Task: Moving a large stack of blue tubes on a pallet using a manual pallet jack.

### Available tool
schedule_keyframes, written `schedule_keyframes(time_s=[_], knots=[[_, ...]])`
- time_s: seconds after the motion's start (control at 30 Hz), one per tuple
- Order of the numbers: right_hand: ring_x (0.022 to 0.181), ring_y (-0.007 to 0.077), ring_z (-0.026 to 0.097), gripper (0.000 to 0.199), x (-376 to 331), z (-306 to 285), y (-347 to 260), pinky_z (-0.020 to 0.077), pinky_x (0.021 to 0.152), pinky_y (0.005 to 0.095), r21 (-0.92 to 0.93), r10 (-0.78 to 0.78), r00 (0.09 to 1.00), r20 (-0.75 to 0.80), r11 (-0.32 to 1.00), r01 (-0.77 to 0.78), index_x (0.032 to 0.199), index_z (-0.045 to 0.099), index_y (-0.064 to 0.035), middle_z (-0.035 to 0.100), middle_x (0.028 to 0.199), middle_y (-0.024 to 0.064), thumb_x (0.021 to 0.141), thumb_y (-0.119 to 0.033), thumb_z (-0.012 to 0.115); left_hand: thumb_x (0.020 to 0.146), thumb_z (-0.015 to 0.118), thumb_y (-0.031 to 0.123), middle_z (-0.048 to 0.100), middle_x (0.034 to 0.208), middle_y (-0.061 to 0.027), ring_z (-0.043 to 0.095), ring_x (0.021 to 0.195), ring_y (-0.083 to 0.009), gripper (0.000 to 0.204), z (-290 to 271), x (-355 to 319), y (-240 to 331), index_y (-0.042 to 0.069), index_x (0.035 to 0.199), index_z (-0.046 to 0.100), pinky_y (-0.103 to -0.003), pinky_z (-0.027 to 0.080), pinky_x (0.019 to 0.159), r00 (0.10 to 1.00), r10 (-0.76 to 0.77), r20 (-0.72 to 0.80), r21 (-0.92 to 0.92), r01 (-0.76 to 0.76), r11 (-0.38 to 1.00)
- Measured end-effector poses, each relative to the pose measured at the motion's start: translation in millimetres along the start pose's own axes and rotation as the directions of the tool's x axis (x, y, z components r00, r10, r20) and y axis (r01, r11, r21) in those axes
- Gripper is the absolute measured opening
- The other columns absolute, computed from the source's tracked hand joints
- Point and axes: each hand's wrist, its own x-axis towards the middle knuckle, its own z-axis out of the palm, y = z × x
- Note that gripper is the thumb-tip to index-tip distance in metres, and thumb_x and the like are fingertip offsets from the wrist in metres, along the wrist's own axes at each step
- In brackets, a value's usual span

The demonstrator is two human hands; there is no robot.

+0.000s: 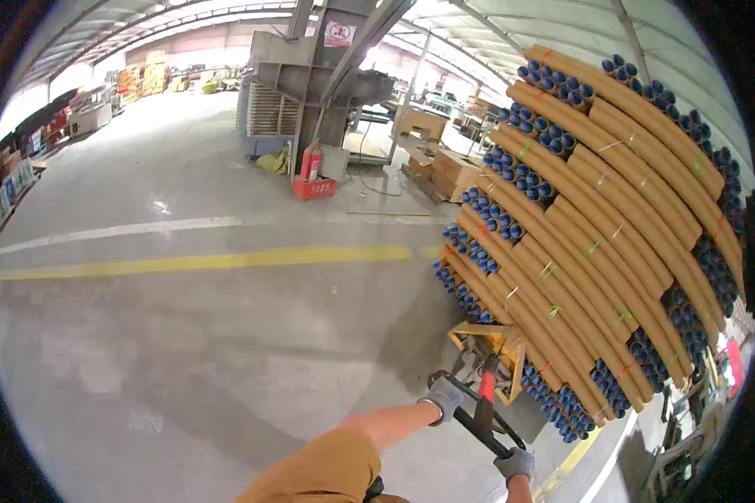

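My left hand (446,398), in a grey glove, is closed around the left side of a black pallet jack handle (480,432). Gripping the same handle's right end is my right hand (514,464), also gloved in grey. A red lever (486,386) sits at the handle's centre. Just beyond it stands the pallet jack's yellow-orange frame (512,337), close against a tall stack of brown cardboard tubes (596,243). Blue tube ends (512,172) show between the crosswise layers, and thin green, red and white ties mark the bundles. The jack's forks are hidden under the load.
Ahead, a grey steel column (310,92) rises beside a fire extinguisher (310,162) in a red box (315,189). Cardboard boxes (453,172) lie behind the stack. A yellow floor line (226,260) crosses the concrete. Goods (13,184) line the left side; metal frames (684,448) stand right.
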Motion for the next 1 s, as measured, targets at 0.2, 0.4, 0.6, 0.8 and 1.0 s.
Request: schedule_keyframes(time_s=[0.2, 0.4, 0.6, 0.8, 1.0], knots=[[0.09, 0.025, 0.063, 0.042, -31.1, 30.4, -35.4, 0.0483, 0.079, 0.0342, -0.069, 0.002, 0.987, 0.163, 0.998, 0.01, 0.086, 0.067, -0.0203, 0.067, 0.089, 0.0059, 0.06, -0.052, 0.062, 0.071, 0.053, 0.02, 0.065, 0.097, -0.0111, 0.059, 0.096, -0.0304, 0.035, 24.9, -48.1, -37.0, 0.009, 0.103, 0.063, -0.046, 0.035, 0.093, 0.999, 0.03, 0.038, -0.016, -0.03, 0.999], [0.09, 0.0245, 0.063, 0.04, -67.6, 30.4, -61.1, 0.0476, 0.08, 0.0357, -0.095, 0.038, 0.988, 0.147, 0.995, -0.024, 0.087, 0.067, -0.0217, 0.067, 0.091, 0.0052, 0.061, -0.051, 0.061, 0.07, 0.057, 0.024, 0.067, 0.088, -0.0109, 0.064, 0.083, -0.0286, 0.024, 27.4, -67.4, -54.1, 0.011, 0.087, 0.067, -0.043, 0.048, 0.07, 0.994, 0.105, -0.004, 0.059, -0.105, 0.993], [0.091, 0.0302, 0.063, 0.03, -83.1, 21.5, -117.4, 0.0493, 0.08, 0.0386, 0.001, 0.067, 0.997, 0.043, 0.998, -0.067, 0.09, 0.069, -0.0181, 0.067, 0.093, 0.0111, 0.069, -0.037, 0.059, 0.069, 0.057, 0.024, 0.067, 0.088, -0.0097, 0.064, 0.083, -0.028, 0.024, 16.4, -80.6, -94.2, 0.012, 0.087, 0.067, -0.042, 0.048, 0.071, 0.994, 0.101, 0.044, 0.095, -0.104, 0.99], [0.09, 0.0289, 0.063, 0.031, -84.9, 42.4, -129.6, 0.0497, 0.079, 0.0388, 0.0, 0.047, 0.997, 0.054, 0.999, -0.047, 0.09, 0.068, -0.0179, 0.067, 0.091, 0.0108, 0.068, -0.038, 0.061, 0.069, 0.057, 0.024, 0.067, 0.086, -0.0099, 0.064, 0.083, -0.0279, 0.024, 17.5, -91.8, -114.5, 0.011, 0.086, 0.068, -0.042, 0.048, 0.07, 0.989, 0.141, 0.034, 0.097, -0.144, 0.985], [0.09, 0.0275, 0.064, 0.033, -105.4, 42.7, -130.1, 0.0497, 0.08, 0.0379, 0.037, 0.053, 0.997, 0.053, 0.998, -0.055, 0.091, 0.068, -0.0173, 0.067, 0.091, 0.0109, 0.067, -0.04, 0.062, 0.07, 0.054, 0.023, 0.067, 0.085, -0.0114, 0.064, 0.083, -0.0281, 0.024, 39.6, -110.2, -109.5, 0.011, 0.084, 0.069, -0.041, 0.048, 0.07, 0.992, 0.117, -0.042, 0.044, -0.115, 0.992]])
